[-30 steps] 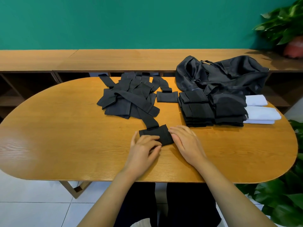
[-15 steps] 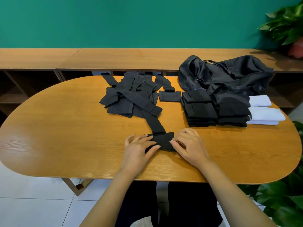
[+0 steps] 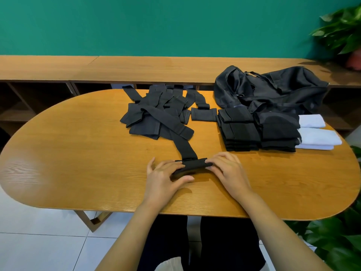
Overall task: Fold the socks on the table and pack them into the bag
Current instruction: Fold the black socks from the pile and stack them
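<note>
Leftmost, open wooden shelving (image 3: 29, 102) ran along the upper left of the frame, behind an oval wooden table (image 3: 78, 153). Its compartments were too dark to read.

Centre-left of the tabletop: a loose heap of unfolded black socks (image 3: 156, 114), strips crossing one another. One long black sock (image 3: 185, 147) trailed out of the heap toward the near edge, its near end doubled over into a thick fold.

Left hand (image 3: 164, 178) gripped the left end of that fold, fingers curled over the top and thumb beneath. Right hand (image 3: 228, 171) held the right end, fingertips bent down onto the cloth. Both hands lay low on the table at lower centre.

Just right of the heap, a single folded sock (image 3: 203, 114) lay flat. Beside it stood two stacks of folded black socks (image 3: 240, 132), touching each other, with folded white socks (image 3: 318, 137) against the right-hand stack.

Behind the stacks, upper right, a black bag (image 3: 273, 90) lay slumped on the table. Its inside was not visible, so its contents could not be told. All socks seen were on the tabletop, outside it.

Far right: leafy plants (image 3: 341, 30).
</note>
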